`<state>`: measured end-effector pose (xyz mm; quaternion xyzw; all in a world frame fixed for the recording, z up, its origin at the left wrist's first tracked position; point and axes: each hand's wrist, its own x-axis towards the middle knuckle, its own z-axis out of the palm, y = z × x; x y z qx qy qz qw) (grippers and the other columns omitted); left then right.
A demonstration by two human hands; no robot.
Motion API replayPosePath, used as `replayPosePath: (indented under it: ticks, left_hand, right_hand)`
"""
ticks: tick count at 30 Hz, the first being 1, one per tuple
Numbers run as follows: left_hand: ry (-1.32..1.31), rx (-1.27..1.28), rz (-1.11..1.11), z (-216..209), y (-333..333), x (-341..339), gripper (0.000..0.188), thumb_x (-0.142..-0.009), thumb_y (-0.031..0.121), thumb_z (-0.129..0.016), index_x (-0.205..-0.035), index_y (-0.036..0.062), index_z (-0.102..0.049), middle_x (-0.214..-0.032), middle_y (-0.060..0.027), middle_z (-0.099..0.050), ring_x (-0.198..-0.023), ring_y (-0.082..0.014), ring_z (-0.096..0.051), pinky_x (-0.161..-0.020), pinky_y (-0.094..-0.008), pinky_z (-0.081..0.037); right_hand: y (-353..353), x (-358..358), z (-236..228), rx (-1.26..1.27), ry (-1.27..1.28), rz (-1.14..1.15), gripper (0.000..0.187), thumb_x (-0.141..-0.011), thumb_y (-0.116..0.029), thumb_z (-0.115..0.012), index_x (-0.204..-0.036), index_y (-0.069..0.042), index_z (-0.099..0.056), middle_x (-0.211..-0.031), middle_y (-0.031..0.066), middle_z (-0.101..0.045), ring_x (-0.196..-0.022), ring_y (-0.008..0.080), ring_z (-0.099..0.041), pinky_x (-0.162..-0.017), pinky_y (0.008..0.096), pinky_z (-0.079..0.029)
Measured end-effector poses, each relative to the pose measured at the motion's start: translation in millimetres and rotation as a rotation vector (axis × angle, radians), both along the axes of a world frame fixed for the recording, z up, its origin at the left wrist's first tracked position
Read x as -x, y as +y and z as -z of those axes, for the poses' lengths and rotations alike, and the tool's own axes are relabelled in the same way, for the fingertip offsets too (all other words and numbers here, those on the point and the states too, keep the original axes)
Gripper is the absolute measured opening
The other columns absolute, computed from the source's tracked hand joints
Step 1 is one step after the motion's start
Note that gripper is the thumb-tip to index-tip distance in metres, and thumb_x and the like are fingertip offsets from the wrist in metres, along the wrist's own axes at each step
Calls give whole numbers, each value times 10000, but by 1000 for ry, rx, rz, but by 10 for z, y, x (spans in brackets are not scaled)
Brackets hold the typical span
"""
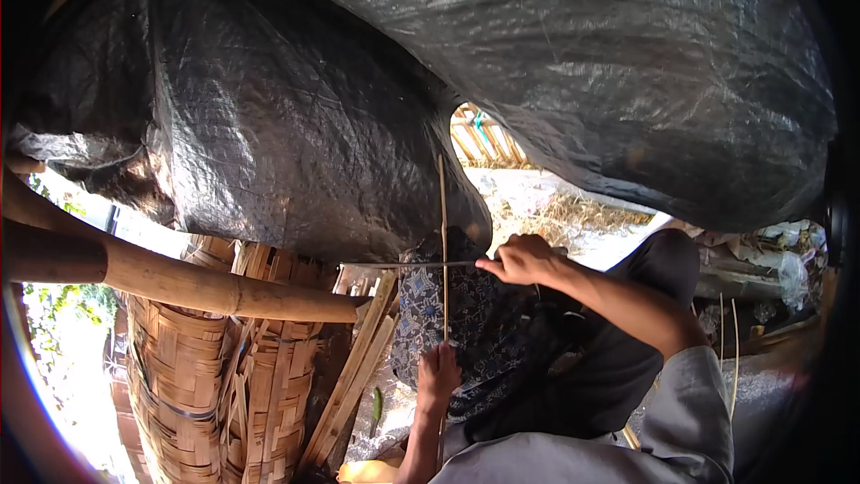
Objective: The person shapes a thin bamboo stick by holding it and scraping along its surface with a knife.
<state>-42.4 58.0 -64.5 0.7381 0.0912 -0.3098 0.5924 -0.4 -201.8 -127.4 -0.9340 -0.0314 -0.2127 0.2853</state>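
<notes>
My left hand (439, 373) is closed round a thin bamboo strip (443, 305), which runs lengthwise away from me, its far end near the black sheeting. In my right hand (521, 260), closed in a fist, is a knife (403, 265); its long, narrow dark blade points left and crosses the strip. I cannot tell whether the blade touches the strip, and the handle is mostly hidden in my fingers. Under both lies a dark patterned cloth (421, 305) over my leg.
Black plastic sheeting (296, 99) bulges close overhead and ahead. A thick bamboo pole (206, 287) juts in from the left, above tall woven bamboo baskets (179, 368). Split bamboo slats (349, 376) lean beside my left arm. Clear plastic scraps (793, 278) lie at the right.
</notes>
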Motion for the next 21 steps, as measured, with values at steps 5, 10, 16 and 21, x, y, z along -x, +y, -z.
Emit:
replayPosePath:
  ticks: [5,10,16,21]
  left_hand:
    - [-84,-58,66,-55,-72,-13,310,-957,265,-394,-730,65,-461,-534,26,-344,-407,-72,-353,-361,-239,-259]
    - [39,69,38,-39,-113,-31,323,-974,295,-375,-753,72,-448,-549,45,-296,-396,-49,-264,-358,-227,-210]
    - [-247,-76,163,315,47,20,340,-974,297,-375,-737,63,-448,-548,39,-321,-392,-53,-289,-354,-225,-220]
    - [-243,-271,220,671,289,-25,77,-752,16,-542,-811,-2,-497,-640,-141,-526,-523,-296,-544,-450,-371,-434]
  right_hand:
    - [74,-15,-17,70,-25,-11,664,-824,-596,-482,-474,-34,-523,-452,153,-519,-405,309,-546,-408,419,-438]
    - [195,339,-499,178,202,-167,620,-851,-570,-457,-607,-14,-580,-465,162,-514,-413,314,-551,-422,417,-452]
    - [259,280,-77,237,91,-262,671,-811,-669,-408,-641,-45,-588,-435,123,-500,-408,284,-560,-403,415,-464]
    - [-18,58,70,156,-280,108,671,-839,-589,-486,-536,9,-473,-386,53,-397,-303,190,-345,-297,347,-287]
